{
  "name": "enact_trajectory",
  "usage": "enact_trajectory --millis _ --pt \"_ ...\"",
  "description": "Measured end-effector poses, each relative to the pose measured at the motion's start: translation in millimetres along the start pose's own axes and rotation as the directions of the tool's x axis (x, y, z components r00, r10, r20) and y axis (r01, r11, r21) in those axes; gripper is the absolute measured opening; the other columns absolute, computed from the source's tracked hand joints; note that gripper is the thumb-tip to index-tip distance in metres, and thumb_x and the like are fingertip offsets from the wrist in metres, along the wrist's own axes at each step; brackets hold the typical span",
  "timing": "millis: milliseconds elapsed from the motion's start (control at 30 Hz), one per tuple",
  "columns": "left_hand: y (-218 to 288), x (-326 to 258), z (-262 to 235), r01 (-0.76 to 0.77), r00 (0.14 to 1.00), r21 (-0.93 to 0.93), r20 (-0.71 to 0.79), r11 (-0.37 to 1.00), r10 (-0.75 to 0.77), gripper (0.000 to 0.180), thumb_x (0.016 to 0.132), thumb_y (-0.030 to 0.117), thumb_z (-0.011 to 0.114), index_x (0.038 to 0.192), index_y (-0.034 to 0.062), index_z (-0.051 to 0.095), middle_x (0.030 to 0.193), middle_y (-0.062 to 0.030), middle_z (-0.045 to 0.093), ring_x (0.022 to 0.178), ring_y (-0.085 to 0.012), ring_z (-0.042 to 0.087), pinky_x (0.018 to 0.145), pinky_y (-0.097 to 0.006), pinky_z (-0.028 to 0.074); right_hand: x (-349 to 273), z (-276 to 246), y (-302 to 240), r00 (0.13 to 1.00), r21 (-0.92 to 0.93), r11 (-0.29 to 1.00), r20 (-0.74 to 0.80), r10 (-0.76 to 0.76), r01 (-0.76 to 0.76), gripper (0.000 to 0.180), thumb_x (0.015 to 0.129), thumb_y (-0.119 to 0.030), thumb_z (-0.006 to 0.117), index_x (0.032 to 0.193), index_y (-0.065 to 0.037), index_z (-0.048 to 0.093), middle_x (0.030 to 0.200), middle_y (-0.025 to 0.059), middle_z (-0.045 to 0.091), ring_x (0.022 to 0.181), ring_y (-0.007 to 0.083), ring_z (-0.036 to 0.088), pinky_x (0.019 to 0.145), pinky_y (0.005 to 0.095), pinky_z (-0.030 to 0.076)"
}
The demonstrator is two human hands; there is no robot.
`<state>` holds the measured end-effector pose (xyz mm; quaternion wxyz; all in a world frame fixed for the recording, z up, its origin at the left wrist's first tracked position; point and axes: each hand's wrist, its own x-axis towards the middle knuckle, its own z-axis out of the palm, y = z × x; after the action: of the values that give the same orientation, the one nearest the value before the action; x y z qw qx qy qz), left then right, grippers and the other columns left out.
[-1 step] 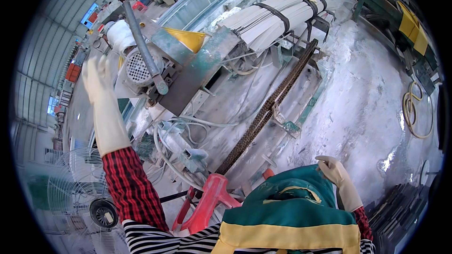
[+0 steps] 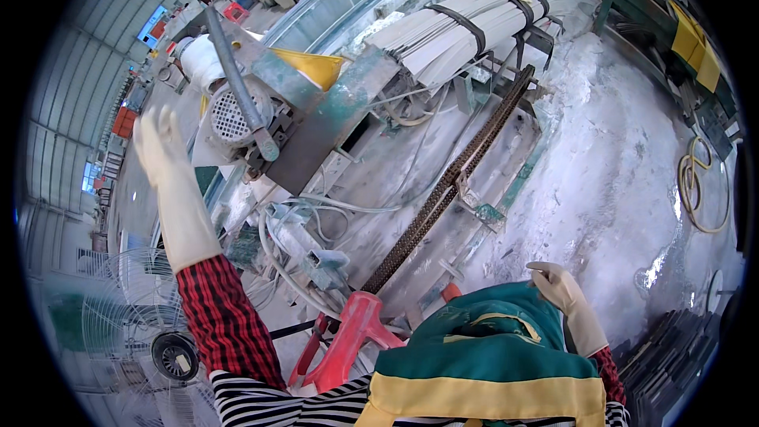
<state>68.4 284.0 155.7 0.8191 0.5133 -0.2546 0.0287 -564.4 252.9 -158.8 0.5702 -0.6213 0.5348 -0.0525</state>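
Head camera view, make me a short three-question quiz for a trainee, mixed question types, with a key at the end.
1. True or false: the left hand is clenched in a fist.

2. Multiple choice: which of these is the right hand nearest to?
A. The coiled hose
B. The green and yellow apron
C. The wire fan guard

3. Fill in the blank: the bundle of pale strips is bound with dark ____.

Key:
1. False; the left hand's fingers are extended.
2. B; it is right at the apron's edge.
3. Straps.
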Motion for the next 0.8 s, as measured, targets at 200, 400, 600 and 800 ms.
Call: enact_trajectory --millis 200,400,600,800 --pt "-3 -83 -12 -0.281 0.903 -0.078 -0.358 0.956 0.236 0.050 0.090 0.000 0.065 0.134 -0.0005 0.041 0.113 -0.0174 0.060 0.098 -0.0264 0.064 0.084 -0.034 0.059 18 -73 54 0.988 -0.045 0.988 0.058 -0.145 0.148 0.032 0.094 -0.012 0.058 0.122 0.002 0.066 0.088 0.0079 0.071 0.075 0.0127 0.065 0.071 0.0264 0.050" --pt "-103 -267 124 -0.184 0.897 -0.202 -0.435 0.962 0.081 0.042 0.091 0.006 0.066 0.130 0.0026 0.051 0.102 -0.0093 0.063 0.085 -0.0191 0.064 0.077 -0.030 0.057 31 -214 176 0.981 0.129 0.986 -0.177 -0.079 0.102 0.033 0.092 -0.010 0.061 0.122 0.003 0.065 0.084 0.0071 0.069 0.080 0.0128 0.063 0.075 0.0277 0.049" --pt "-198 -566 291 0.810 0.495 0.250 0.197 0.531 -0.847 0.041 0.092 0.016 0.071 0.130 0.0063 0.061 0.108 -0.0062 0.070 0.088 -0.0134 0.066 0.078 -0.029 0.055 13 -376 264 0.959 0.235 0.971 -0.282 0.027 0.041 0.035 0.093 -0.010 0.059 0.125 0.005 0.063 0.090 0.0098 0.071 0.085 0.0157 0.065 0.079 0.0280 0.050" --pt "-185 -635 381 0.138 -0.090 0.829 0.556 0.542 -0.827 0.047 0.095 0.026 0.069 0.136 0.0047 0.059 0.125 -0.0073 0.065 0.119 -0.0102 0.055 0.103 -0.031 0.043 5 -485 315 0.887 0.251 0.961 -0.463 0.011 0.119 0.036 0.097 -0.014 0.058 0.127 0.004 0.062 0.093 0.0118 0.071 0.087 0.0164 0.066 0.081 0.0284 0.051"
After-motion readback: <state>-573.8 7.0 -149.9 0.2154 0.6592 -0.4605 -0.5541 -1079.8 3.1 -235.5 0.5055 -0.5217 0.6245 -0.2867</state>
